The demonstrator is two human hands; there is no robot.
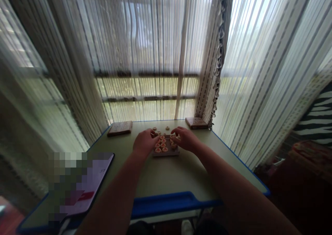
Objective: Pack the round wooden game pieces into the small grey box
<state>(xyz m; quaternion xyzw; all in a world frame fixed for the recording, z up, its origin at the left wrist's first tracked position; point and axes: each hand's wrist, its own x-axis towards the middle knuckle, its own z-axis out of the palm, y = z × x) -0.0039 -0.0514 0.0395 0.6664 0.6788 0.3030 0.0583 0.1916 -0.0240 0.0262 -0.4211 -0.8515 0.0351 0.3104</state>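
Observation:
A small shallow tray (pixel 166 154) sits mid-table, holding round wooden xiangqi pieces (pixel 163 145) with red markings. They form two columns on its left side, with others at its right side and a bare strip between. My left hand (pixel 145 141) is at the tray's far left corner, thumb and fingers curled around a xiangqi piece. At the far right side my right hand (pixel 187 139) has its fingers bent, thumb and forefinger closed about another piece, partly hidden. Just beyond the tray lie a few loose pieces (pixel 167 128).
Two flat brown wooden boxes stand at the back, a left box (pixel 119 128) and a right box (pixel 196 123). A tablet (pixel 100 179), partly blurred out, lies at front left. The table has a blue edge (pixel 166 204); sheer curtains (pixel 155 55) hang behind it.

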